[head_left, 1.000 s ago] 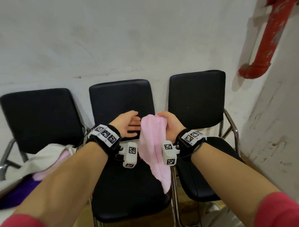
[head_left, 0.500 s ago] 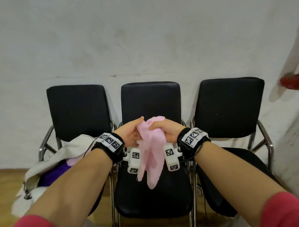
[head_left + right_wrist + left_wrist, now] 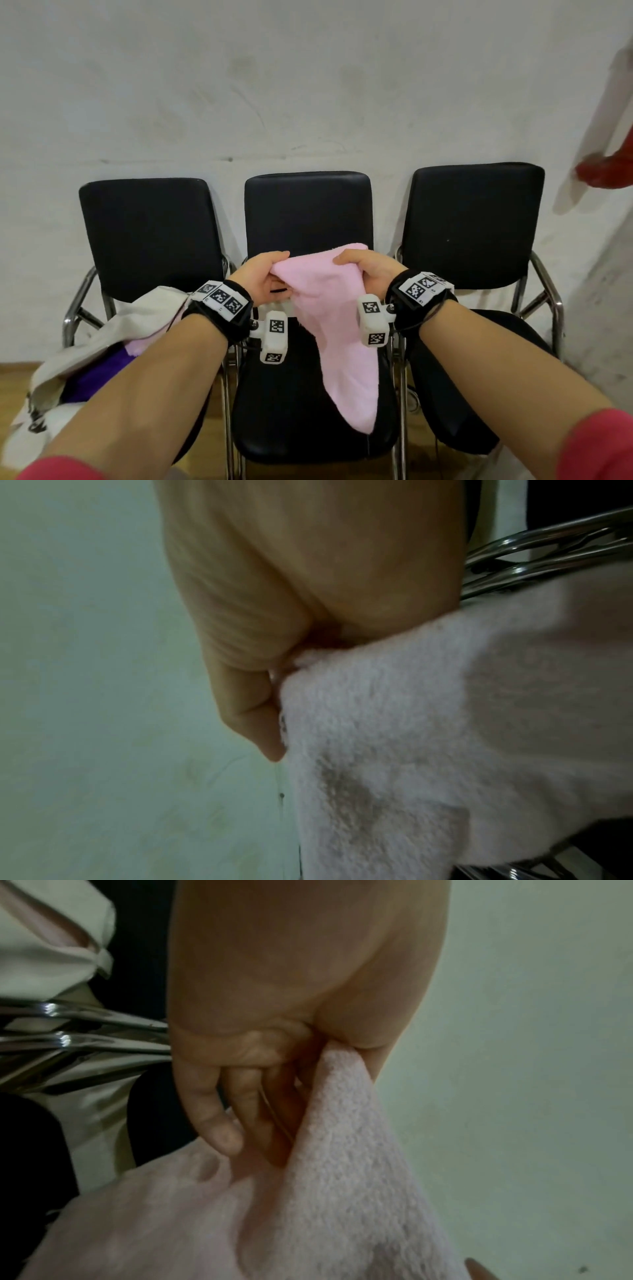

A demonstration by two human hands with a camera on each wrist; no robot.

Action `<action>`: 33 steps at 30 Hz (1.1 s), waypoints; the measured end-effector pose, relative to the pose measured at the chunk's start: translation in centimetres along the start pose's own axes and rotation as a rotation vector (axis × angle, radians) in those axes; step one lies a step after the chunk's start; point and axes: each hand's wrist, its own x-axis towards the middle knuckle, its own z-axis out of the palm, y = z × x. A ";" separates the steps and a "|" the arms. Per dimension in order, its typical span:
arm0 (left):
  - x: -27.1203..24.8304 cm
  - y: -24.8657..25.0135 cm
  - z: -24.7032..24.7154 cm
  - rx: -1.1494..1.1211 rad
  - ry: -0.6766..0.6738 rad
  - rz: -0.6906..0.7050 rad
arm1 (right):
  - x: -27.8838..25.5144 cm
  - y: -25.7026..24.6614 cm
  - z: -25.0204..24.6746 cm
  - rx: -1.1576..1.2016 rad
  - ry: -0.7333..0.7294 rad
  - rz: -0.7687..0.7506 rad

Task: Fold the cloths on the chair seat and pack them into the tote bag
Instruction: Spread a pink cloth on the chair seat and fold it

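Observation:
A pink fluffy cloth (image 3: pixel 337 329) hangs in the air above the seat of the middle black chair (image 3: pixel 308 431). My left hand (image 3: pixel 263 279) pinches its top edge on the left, and my right hand (image 3: pixel 368 274) grips the top edge on the right. In the left wrist view the thumb and curled fingers (image 3: pixel 212 1118) clamp the pink cloth (image 3: pixel 342 1191). The right wrist view shows fingers folded over the pink cloth (image 3: pixel 428 723). The cream tote bag (image 3: pixel 102 329) lies open on the left chair, with a pink cloth (image 3: pixel 144 344) and a purple cloth (image 3: pixel 96 377) inside.
Three black chairs with chrome frames stand side by side against a white wall. The right chair (image 3: pixel 472 219) has a bare seat. A red pipe (image 3: pixel 606 171) is on the wall at the right edge. Wooden floor shows below the chairs.
My left hand, flat beside the cloth a second ago, has taken hold of its top edge. Both hands have moved slightly apart, spreading the cloth. My head view has swung left to centre the chairs.

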 end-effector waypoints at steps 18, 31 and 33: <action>-1.3 1.7 -4.1 -0.040 0.216 0.005 | 0.8 -1.4 -3.8 0.349 0.157 -0.257; -1.1 -0.1 -4.0 0.634 0.365 0.104 | 0.2 -1.5 -2.6 0.223 -0.012 -0.323; -1.0 0.1 -4.1 0.669 0.401 0.189 | 0.1 -1.6 -2.6 0.231 0.005 -0.311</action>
